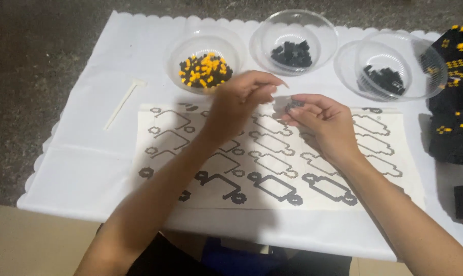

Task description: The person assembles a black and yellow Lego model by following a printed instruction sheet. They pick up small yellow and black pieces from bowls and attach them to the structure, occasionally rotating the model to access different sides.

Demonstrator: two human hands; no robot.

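Small black blocks (pixel 294 105), knobbly and matt, are pinched between the curled fingers and thumb of the right hand (pixel 321 122), just above the upper edge of a printed sheet (pixel 313 158). The left hand (pixel 241 99) is held just beside it, its fingertips drawn narrowly together near the same blocks; whether anything is gripped by it cannot be told. Beneath both hands the flat paper sheet is spread, covered with rows of blocky outlined figures, the lowest row printed darker. The sheet is laid on a white cloth (pixel 88 153) with a scalloped edge, which covers the worktop. Beyond the hands three clear, round, glossy plastic bowls are set in a row: the left bowl (pixel 207 57) is filled with mixed black and orange-yellow blocks, the middle bowl (pixel 294 42) and the right bowl (pixel 392 69) with black blocks only. A slim white T-shaped tool (pixel 123 102) is laid on the cloth to the left. At the right edge, black studded assemblies (pixel 453 102) dotted with yellow are stacked.
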